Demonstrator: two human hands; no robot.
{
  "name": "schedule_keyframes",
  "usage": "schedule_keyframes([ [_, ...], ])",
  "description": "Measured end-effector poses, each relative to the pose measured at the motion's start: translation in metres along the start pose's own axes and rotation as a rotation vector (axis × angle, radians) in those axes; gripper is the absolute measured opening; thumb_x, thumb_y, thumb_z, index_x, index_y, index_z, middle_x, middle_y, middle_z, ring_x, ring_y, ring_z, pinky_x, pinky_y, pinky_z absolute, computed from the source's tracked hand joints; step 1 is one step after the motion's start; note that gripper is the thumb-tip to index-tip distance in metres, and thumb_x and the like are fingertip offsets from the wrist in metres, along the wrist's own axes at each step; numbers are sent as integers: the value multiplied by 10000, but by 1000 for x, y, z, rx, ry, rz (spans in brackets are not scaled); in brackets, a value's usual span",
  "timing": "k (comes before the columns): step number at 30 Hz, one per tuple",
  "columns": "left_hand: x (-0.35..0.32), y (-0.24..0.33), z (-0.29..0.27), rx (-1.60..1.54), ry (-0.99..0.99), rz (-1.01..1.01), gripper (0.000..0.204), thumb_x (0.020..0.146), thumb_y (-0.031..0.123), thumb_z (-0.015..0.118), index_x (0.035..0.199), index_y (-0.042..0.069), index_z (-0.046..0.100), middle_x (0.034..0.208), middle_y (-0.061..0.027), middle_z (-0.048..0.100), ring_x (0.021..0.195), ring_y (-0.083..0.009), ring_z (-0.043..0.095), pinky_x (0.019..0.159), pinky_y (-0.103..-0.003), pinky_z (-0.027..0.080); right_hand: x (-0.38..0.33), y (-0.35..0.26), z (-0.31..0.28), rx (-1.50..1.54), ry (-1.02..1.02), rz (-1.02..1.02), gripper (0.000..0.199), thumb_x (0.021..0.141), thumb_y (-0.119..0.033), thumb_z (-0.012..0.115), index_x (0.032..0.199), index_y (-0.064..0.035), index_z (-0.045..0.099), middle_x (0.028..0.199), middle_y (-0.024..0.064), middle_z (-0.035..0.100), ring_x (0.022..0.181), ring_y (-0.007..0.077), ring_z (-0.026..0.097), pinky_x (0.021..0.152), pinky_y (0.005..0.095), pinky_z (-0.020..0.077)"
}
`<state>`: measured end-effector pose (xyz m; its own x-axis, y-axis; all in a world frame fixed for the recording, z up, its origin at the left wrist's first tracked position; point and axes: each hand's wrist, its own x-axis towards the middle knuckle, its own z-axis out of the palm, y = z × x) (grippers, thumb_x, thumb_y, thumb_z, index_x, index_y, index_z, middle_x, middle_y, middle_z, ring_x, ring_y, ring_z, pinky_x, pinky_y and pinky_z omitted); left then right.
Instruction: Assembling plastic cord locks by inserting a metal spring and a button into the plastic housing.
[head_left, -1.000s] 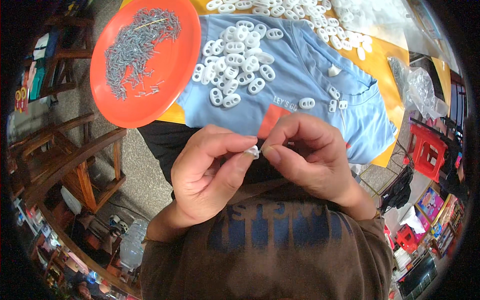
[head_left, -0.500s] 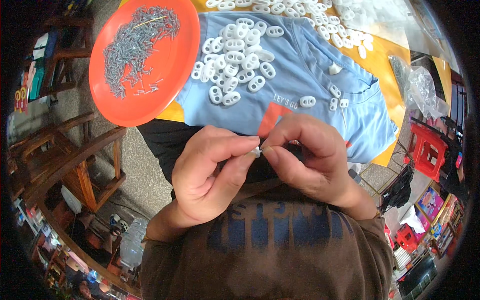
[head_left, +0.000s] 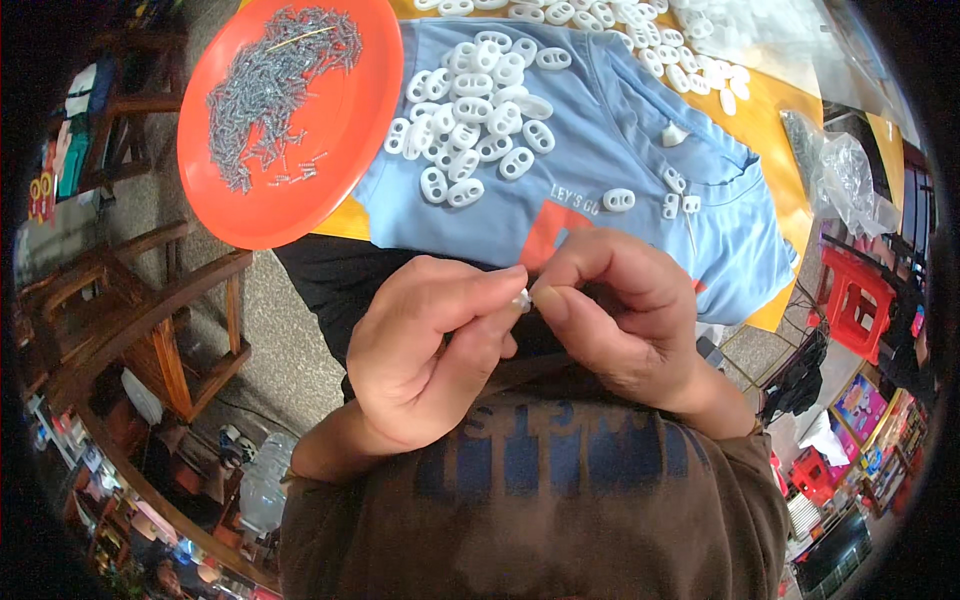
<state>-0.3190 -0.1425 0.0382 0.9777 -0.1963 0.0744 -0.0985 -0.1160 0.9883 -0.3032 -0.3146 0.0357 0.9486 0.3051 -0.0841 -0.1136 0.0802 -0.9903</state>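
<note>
The left hand [head_left: 425, 350] and the right hand [head_left: 625, 315] met fingertip to fingertip close to the chest, both pinched shut on one small white plastic piece [head_left: 522, 300] that showed only as a sliver between the thumbs and forefingers; whether a metal pin was already seated in it could not be told, since the fingers covered nearly all of it. Judging from that, the piece in hand was mid-way through being worked, neither set down nor finished. Just beyond the right hand, a few single white pieces [head_left: 618, 199] lay apart on a light blue shirt [head_left: 600, 130] spread as a work cloth. Farther out and ahead of the left hand, a heap of white two-holed oval pieces [head_left: 470, 120] sat on the same shirt, and more of them were strewn along the far edge of the yellow table [head_left: 770, 110]. Well ahead and to the left of the left hand, a round orange tray [head_left: 340, 150] held a thick pile of small grey metal pins [head_left: 265, 85]. With so many pieces and pins lying there, much of the work appeared to remain, though finished and unfinished pieces could not be told apart.
</note>
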Motion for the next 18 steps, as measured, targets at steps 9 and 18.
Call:
schedule_keyframes([
  [9, 0, 0, -3, -114, -6, -8, 296, 792, -101, 547, 1080, -41, 580, 879, -106, 572, 628, -98, 564, 568, -197, 455, 1, 3, 1, -9, 7, -52, 32, 787, -35, 601, 781, -17, 575, 684, 24, 552, 586, 70, 503, 504, 218, 390],
  [18, -2, 1, -4, -36, 3, -34, 327, 738, -117, 578, 1053, -28, 599, 805, -67, 574, 648, -131, 537, 590, -227, 430, 1, 0, 3, -43, 4, -58, 34, 791, -41, 597, 792, -16, 573, 689, 48, 542, 575, 113, 498, 506, 236, 385],
])
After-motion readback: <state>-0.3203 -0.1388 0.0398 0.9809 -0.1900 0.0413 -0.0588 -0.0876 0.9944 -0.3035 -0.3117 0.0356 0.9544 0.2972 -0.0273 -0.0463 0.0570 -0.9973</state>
